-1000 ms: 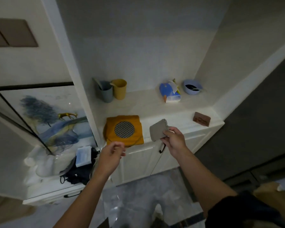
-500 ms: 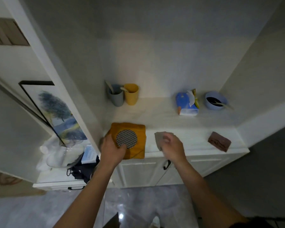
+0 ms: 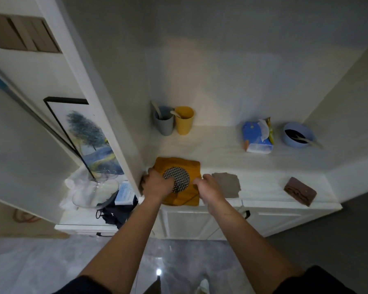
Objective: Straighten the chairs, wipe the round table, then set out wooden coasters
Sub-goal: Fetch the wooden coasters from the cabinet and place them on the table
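Note:
On the white cabinet counter (image 3: pixel 261 183) lies a folded yellow cloth (image 3: pixel 185 164) with a round mesh disc (image 3: pixel 179 177) on top. My left hand (image 3: pixel 157 184) covers the disc's left edge, fingers curled onto it. My right hand (image 3: pixel 209 188) hovers at the disc's right edge, fingers loosely curled and holding nothing. A grey wiping cloth (image 3: pixel 228 184) lies flat on the counter just right of that hand. No wooden coasters, chairs or round table are in view.
At the back stand a grey cup (image 3: pixel 164 122), a yellow cup (image 3: pixel 184 119), a blue tissue pack (image 3: pixel 257 135) and a blue bowl (image 3: pixel 297 134). A brown folded cloth (image 3: pixel 300 190) lies front right. A white partition (image 3: pixel 106 115) rises to the left, with a glass bowl (image 3: pixel 94 194) beyond.
My right hand laid the grey cloth on the counter, let go and shifted left toward the disc. My left hand moved forward onto the mesh disc. The camera came closer.

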